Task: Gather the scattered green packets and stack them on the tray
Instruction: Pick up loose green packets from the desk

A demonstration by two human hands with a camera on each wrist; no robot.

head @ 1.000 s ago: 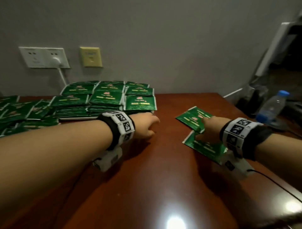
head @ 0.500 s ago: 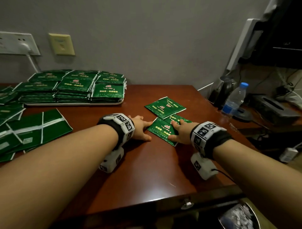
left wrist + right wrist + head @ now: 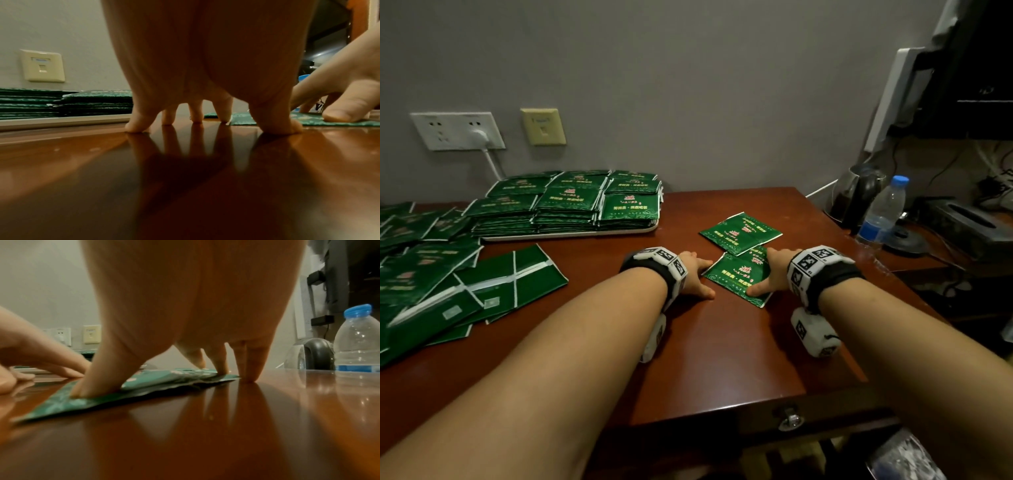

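A: Fingers (image 3: 137, 126) of the left hand (image 3: 697, 275) are spread, tips planted on the bare table (image 3: 722, 359), holding nothing. They sit just left of the nearer packet (image 3: 739, 274).

B: And the right hand (image 3: 774, 272)?

A: Splayed too, not curled round anything. Its thumb (image 3: 92, 386) presses flat on the nearer packet's front edge, two fingers rest on its far part, and the outer ones touch the wood beside it.

B: So that packet lies flat on the table between both hands?

A: Yes, pinned under the right one. Just beyond, a second packet (image 3: 741, 233) lies flat, its near corner overlapping the first.

B: Further off?

A: To the left, a loose heap of packets (image 3: 431, 284), some face down. Behind, near the wall, the tray (image 3: 571, 234) carries neat stacks of packets (image 3: 571, 202). On the far right stands a water bottle (image 3: 883, 210).
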